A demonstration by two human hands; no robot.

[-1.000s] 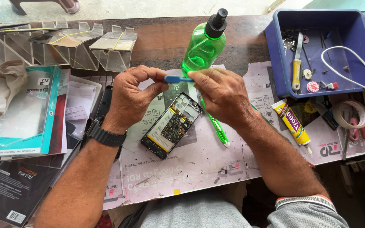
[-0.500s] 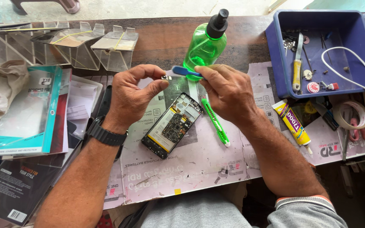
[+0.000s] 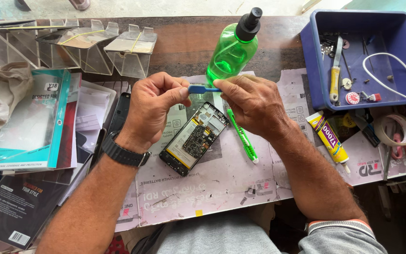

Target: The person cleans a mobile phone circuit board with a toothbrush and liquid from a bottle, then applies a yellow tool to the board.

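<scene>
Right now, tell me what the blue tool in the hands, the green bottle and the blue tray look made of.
Blue tool: opaque matt plastic by its flat colour, pinched between left hand and right hand.
Green bottle: clear glossy plastic, since the table shows through it; its black spray cap looks plastic too.
Blue tray: moulded plastic, probably, with thick rounded walls.

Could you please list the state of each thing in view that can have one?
Phone: back cover off, insides exposed, lying flat.
Blue tool: pinched between left hand and right hand.
Green spray bottle: capped, upright.
Glue tube: capped, lying flat.
Blue tray: open, holding tools.
</scene>
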